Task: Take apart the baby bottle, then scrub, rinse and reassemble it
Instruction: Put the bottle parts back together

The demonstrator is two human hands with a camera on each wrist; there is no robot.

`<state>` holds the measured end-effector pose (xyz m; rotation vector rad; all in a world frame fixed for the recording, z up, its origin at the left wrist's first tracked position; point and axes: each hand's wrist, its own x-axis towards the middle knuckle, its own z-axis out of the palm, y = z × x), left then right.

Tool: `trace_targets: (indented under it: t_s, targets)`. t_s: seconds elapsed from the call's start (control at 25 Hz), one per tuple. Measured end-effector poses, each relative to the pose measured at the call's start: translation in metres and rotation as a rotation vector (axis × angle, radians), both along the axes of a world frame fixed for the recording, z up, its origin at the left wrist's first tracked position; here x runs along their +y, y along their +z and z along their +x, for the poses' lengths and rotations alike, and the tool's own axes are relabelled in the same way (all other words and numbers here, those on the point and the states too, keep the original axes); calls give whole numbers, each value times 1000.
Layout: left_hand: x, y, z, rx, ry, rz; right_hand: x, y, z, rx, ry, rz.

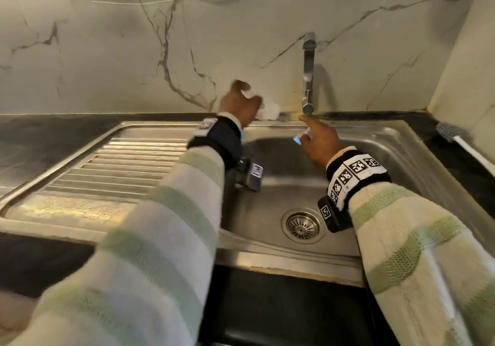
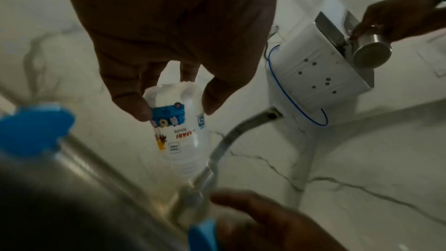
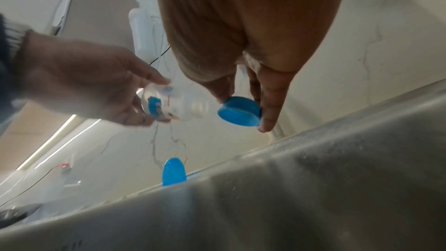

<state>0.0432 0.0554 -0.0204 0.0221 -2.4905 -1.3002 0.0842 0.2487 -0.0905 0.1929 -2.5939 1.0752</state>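
My left hand (image 2: 169, 31) grips the clear bottle (image 2: 178, 133) over the sink's (image 1: 380, 142) back edge, near the tap (image 1: 308, 77). Right hand (image 3: 241, 35) pinches its blue cap (image 3: 240, 111). Wet fingers w/ a light pinch could drop the cap into the basin

Sleeves (image 1: 166, 227): knitted, cream with pale green stripes | left wrist band (image 1: 217, 138): dark, carrying a small silver-black camera (image 1: 250, 175) | right wrist band (image 1: 353, 175): black with white square code markers, small black camera module (image 1: 330, 214)
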Motion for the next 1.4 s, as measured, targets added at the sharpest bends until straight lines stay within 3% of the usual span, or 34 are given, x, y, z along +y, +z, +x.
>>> trace_targets:
  t_s: [0.16, 0.32, 0.52, 0.64, 0.8, 0.96, 1.24, 1.4]
  targets:
    - [60, -50, 24, -197, -136, 235, 34, 0, 16, 35, -63, -71]
    - [66, -80, 23, -323, -149, 396, 53, -13, 15, -9, -137, -261]
    - [65, -93, 20, -482, -193, 630, 52, -17, -2, -67, -77, -310]
    - [60, -98, 15, -509, -184, 633, 50, -23, -5, -118, -40, -343]
    - [61, -99, 18, -518, -197, 595, 53, -24, -5, -56, -22, -371]
    - [62, -99, 17, -532, -183, 580, 51, -24, 0, -54, 60, -258]
    - [64, -98, 18, -512, -198, 644, 52, -24, -1, -47, 70, -224]
    - [64, -97, 17, -463, -260, 742, 53, -24, 0, -104, 63, -370]
